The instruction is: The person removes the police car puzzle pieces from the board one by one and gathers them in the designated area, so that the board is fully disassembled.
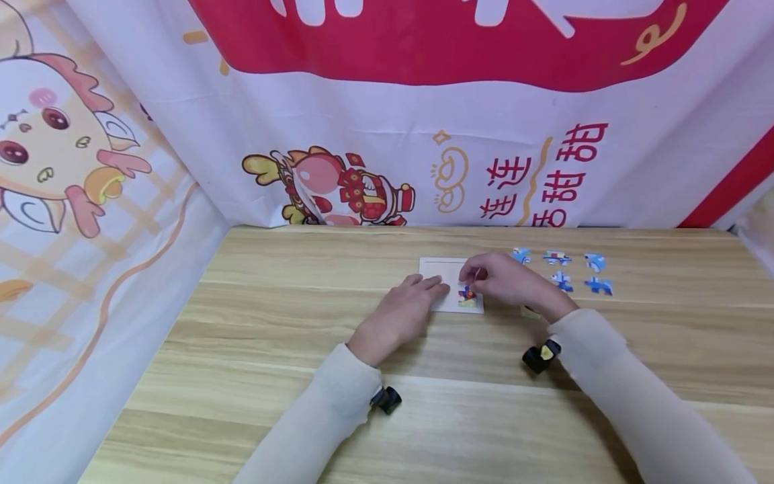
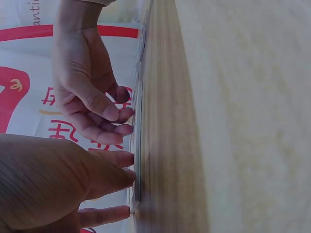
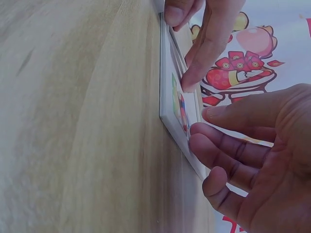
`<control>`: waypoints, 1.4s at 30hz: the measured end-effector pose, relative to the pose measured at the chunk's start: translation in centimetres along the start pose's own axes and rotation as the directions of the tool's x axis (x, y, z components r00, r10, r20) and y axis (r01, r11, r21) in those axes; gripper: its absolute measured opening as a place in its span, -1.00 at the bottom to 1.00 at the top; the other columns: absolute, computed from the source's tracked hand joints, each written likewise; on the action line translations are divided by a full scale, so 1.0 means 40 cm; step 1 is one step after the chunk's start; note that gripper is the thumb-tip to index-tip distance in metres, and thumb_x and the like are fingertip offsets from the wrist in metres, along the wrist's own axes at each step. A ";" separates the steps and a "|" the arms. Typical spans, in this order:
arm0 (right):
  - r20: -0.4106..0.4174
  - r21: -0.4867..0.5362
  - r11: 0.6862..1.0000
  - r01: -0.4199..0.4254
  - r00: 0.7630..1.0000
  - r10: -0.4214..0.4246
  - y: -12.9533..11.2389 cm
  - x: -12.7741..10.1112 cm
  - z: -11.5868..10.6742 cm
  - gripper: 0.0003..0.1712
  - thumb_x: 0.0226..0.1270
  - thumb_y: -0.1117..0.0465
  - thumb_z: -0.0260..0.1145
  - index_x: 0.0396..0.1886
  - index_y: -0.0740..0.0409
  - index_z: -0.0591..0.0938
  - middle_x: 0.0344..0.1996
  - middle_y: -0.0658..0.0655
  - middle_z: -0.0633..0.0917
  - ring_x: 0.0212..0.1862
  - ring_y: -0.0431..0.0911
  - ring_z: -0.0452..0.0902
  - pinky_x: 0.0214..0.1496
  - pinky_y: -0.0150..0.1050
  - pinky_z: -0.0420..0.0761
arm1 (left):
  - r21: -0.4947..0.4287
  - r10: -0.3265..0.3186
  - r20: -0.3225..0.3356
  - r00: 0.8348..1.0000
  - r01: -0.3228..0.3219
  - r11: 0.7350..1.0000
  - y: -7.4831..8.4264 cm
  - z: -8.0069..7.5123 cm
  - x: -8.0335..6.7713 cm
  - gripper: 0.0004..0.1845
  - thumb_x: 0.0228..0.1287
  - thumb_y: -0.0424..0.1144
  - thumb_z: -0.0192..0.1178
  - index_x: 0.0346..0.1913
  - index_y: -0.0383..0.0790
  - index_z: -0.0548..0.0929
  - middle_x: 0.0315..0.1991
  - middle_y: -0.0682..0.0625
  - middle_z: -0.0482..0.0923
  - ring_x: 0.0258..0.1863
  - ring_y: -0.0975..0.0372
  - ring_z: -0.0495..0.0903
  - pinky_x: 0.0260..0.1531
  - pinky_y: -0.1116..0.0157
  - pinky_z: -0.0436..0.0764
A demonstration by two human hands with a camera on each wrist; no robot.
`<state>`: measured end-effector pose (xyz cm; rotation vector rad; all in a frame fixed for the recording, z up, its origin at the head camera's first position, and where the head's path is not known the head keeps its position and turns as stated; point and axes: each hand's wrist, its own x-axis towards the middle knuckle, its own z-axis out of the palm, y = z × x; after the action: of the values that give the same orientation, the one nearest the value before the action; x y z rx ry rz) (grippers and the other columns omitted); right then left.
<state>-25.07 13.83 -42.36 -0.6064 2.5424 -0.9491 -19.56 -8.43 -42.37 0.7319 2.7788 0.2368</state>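
A shallow white puzzle tray (image 1: 444,269) lies flat on the table. My left hand (image 1: 408,306) rests on its left part, with extended fingertips (image 3: 189,80) touching it in the right wrist view. In the tray's lower right corner sits a colourful jigsaw piece (image 1: 467,297), also visible as a printed piece (image 3: 177,104) in the right wrist view. Over the tray's right side is my right hand (image 1: 504,279), its fingers loosely bent and the fingertips close to that piece. No piece shows between its thumb and fingers in either wrist view.
Several loose blue-and-white jigsaw pieces (image 1: 598,286) lie to the right of the tray. Another piece (image 1: 529,312) is partly hidden under the right wrist. The wooden table (image 1: 272,323) meets a printed cloth (image 1: 363,107) at its back edge.
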 end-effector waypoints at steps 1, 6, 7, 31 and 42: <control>0.001 0.003 1.000 -0.005 1.000 0.005 -0.001 0.001 0.000 -0.76 0.51 0.44 0.29 0.03 0.22 0.79 -0.10 0.16 0.80 -0.04 0.01 0.63 0.10 -0.03 0.69 | -0.001 0.000 -0.001 1.000 0.000 1.000 0.000 0.000 0.000 -0.34 0.53 -0.53 0.08 0.60 -0.01 0.46 0.68 0.00 0.31 0.65 -0.01 0.30 0.59 -0.03 0.45; 0.005 0.010 1.000 -0.005 1.000 0.005 0.000 0.005 0.004 -0.76 0.50 0.47 0.28 0.00 0.23 0.79 -0.12 0.16 0.79 -0.05 0.01 0.62 0.08 -0.06 0.67 | 0.004 0.005 -0.006 1.000 -0.005 1.000 0.000 0.000 -0.001 -0.35 0.55 -0.53 0.06 0.60 -0.02 0.47 0.68 -0.01 0.32 0.65 -0.02 0.31 0.57 -0.04 0.48; 0.006 0.011 1.000 -0.006 1.000 0.006 0.001 0.007 0.005 -0.76 0.50 0.47 0.27 -0.01 0.23 0.79 -0.12 0.16 0.79 -0.05 0.01 0.62 0.07 -0.07 0.67 | 0.004 0.005 -0.005 1.000 -0.005 1.000 0.000 0.000 -0.001 -0.35 0.55 -0.53 0.06 0.60 -0.02 0.47 0.68 -0.01 0.32 0.65 -0.02 0.31 0.57 -0.04 0.48; 0.003 0.004 1.000 -0.014 1.000 0.014 -0.001 0.013 0.009 -0.77 0.46 0.48 0.33 -0.13 0.18 0.85 -0.11 0.16 0.75 -0.04 0.01 0.59 0.09 -0.08 0.61 | 0.002 -0.001 0.001 1.000 0.001 1.000 0.000 -0.002 -0.001 -0.37 0.58 -0.51 0.02 0.60 -0.01 0.47 0.67 -0.01 0.32 0.65 -0.04 0.30 0.60 -0.03 0.45; 0.043 0.008 0.999 -0.041 0.998 0.041 -0.004 0.014 0.009 -0.75 0.44 0.49 0.35 -0.13 0.14 0.86 -0.05 0.18 0.74 -0.02 0.04 0.57 0.12 -0.07 0.61 | 0.006 0.004 -0.002 1.000 -0.004 1.000 0.000 -0.001 -0.003 -0.40 0.62 -0.49 0.00 0.60 -0.02 0.47 0.67 -0.01 0.33 0.64 0.00 0.32 0.57 -0.02 0.49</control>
<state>-25.32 13.26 -42.59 -0.5638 2.5018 -0.9236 -19.49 -8.50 -42.33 0.7387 2.7818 0.2307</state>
